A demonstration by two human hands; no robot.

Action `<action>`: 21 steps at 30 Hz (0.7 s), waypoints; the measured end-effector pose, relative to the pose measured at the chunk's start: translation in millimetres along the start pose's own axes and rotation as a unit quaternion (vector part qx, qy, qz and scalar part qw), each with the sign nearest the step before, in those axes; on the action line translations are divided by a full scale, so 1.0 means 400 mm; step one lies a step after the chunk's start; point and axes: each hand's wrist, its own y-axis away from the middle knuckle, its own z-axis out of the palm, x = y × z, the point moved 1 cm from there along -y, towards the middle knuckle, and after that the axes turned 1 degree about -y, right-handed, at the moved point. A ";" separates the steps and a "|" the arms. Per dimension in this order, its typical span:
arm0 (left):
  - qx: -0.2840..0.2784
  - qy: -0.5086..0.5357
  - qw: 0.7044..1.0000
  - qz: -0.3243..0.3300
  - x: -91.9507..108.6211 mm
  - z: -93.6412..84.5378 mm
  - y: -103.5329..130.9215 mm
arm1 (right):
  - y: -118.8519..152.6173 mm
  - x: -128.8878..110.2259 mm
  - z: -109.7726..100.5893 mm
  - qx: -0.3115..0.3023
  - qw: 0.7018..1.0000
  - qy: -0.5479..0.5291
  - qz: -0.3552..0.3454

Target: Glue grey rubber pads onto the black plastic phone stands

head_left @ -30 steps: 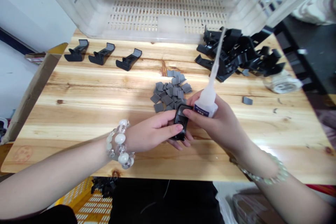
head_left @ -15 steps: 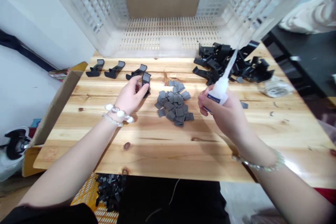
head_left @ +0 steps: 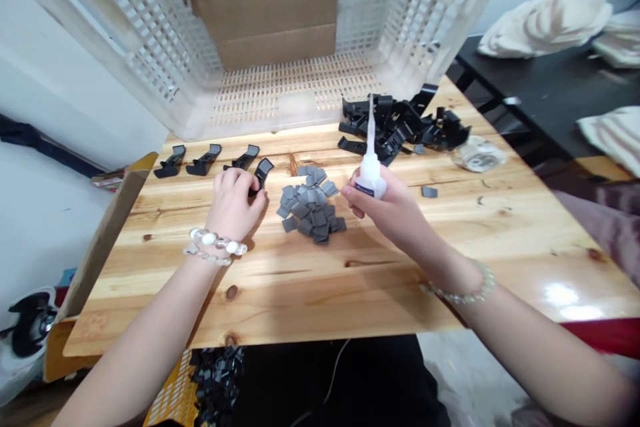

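Note:
My left hand [head_left: 234, 203] closes its thumb and fingers on the lower end of a black plastic bracket [head_left: 263, 169], which stands on the wooden table. Its curved upper end carries a grey face. To the left, three similar brackets [head_left: 204, 159] stand in a row, the nearest partly behind my fingers. My right hand [head_left: 395, 207] grips a white glue bottle [head_left: 371, 173] with a dark blue label, its long thin nozzle pointing up. Between my hands lies a heap of small grey pads [head_left: 313, 207], touched by neither hand.
A white plastic crate [head_left: 295, 107] with cardboard inside stands at the back. Black brackets [head_left: 400, 123] are piled at the back right, beside a roll of clear tape [head_left: 479, 155]. One grey pad [head_left: 429, 192] lies apart. Below the front edge, an orange basket [head_left: 173, 393] holds black parts.
The view has turned to the right. My left fingers now sit lower on the bracket, which leans to the right. The glue bottle is more upright and nearer the grey pads.

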 end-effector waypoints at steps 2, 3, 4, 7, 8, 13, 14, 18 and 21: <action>0.001 -0.004 1.000 0.009 -0.007 0.004 -0.004 | 0.002 0.001 0.002 -0.001 1.000 -0.004 0.006; -0.002 0.001 1.000 0.012 -0.011 0.005 -0.006 | 0.003 0.000 0.004 -0.005 1.000 -0.009 0.008; -0.006 0.010 1.000 0.013 -0.015 0.005 -0.008 | 0.004 -0.001 0.006 -0.010 1.000 -0.014 0.010; -0.008 0.075 0.997 -0.002 -0.028 0.008 -0.016 | 0.007 -0.008 0.010 -0.016 1.000 -0.016 0.008; -0.005 0.108 0.994 -0.014 -0.033 0.011 -0.019 | 0.007 -0.009 0.010 -0.015 1.000 -0.012 0.007; -0.052 0.219 0.973 -0.057 -0.049 0.040 -0.046 | -0.002 0.001 0.009 -0.018 1.000 -0.009 0.021; -0.053 0.190 0.979 -0.047 -0.047 0.042 -0.051 | -0.005 0.006 0.009 -0.020 0.999 -0.013 0.025; 0.017 -0.017 1.000 0.020 -0.022 0.020 -0.061 | -0.009 0.019 0.012 -0.020 0.999 -0.010 0.023; 0.008 -0.080 0.993 0.083 -0.010 0.007 -0.070 | -0.008 0.019 0.014 -0.022 1.000 0.007 0.007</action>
